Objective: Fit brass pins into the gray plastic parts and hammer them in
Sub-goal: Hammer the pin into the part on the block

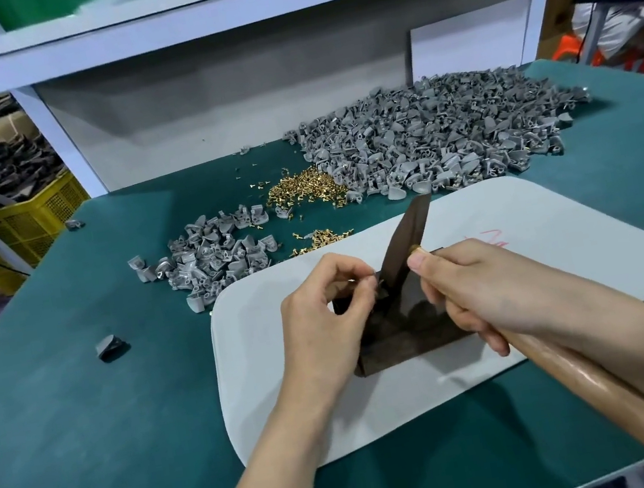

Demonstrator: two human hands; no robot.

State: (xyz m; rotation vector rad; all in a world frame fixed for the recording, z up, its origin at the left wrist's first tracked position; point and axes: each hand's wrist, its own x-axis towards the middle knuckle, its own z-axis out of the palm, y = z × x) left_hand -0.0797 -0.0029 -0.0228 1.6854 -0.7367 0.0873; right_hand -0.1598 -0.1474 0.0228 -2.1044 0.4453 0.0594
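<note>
Step in hand looked like seating a pin before the tap. The left hand (323,311) had its fingertips curled and pinched on something tiny at the top far edge of the dark metal block (409,344). Prob the gray piece, but it was mostly hidden, so can't say for sure. The right hand (490,292) was wrapped around the wooden handle (608,387) choked way up near the hammer head (405,242). A brass pin (415,248) sat just at its thumb tip, v close to the left fingertips.

Tips imo: get the pin straight in the hole first and keep the piece flat on the block. Then go w/ light short taps and pull the left fingers clear before swinging. Choked-up grip = good control, less force, which is fine for small pins. A tilted pin would prob bend or skid off.

The block sat on a white mat (547,248) on the green tabletop (87,432), right btwn both hands. Stock was all farther back: the big heap of gray plastic parts (443,138) far right, and a smaller pile (207,258) far left of the hands. The loose brass pins (302,189) lay between the two, well apart from the hands.
</note>
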